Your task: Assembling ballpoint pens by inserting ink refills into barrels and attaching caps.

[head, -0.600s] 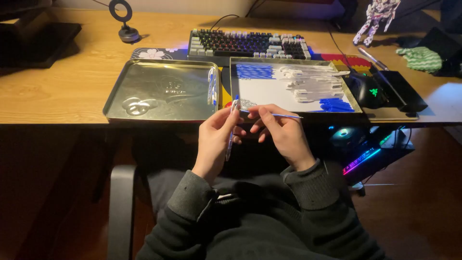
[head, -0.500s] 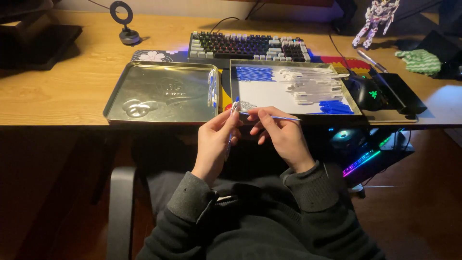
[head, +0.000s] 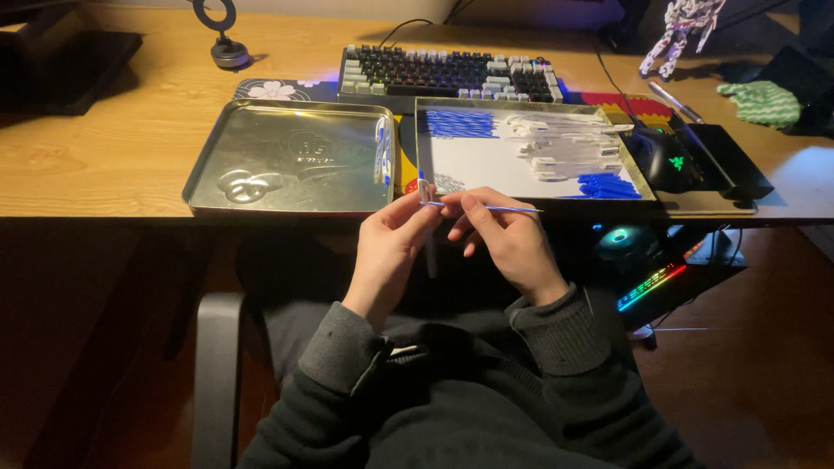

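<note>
My left hand (head: 388, 252) grips a white pen barrel (head: 428, 234) held upright, its top near the desk edge. My right hand (head: 504, 239) pinches a thin blue pen refill (head: 491, 208) lying horizontally, its left end at the top of the barrel. Both hands hover over my lap, just in front of the desk edge. Behind them lies a tray (head: 486, 161) with blue parts (head: 460, 123), white pen barrels (head: 569, 143) and more blue pieces (head: 608, 185).
An empty-looking metal tray (head: 287, 161) holds two or three pens (head: 380, 152) at its right side. Behind are a keyboard (head: 447, 74), a small ring stand (head: 228, 43), a mouse (head: 669, 161), a robot figurine (head: 682, 26) and a green cloth (head: 764, 100). A lit computer case (head: 647, 265) sits under the desk.
The hands hold nearly the same pose; the refill's left end has shifted slightly toward the top of the barrel.
</note>
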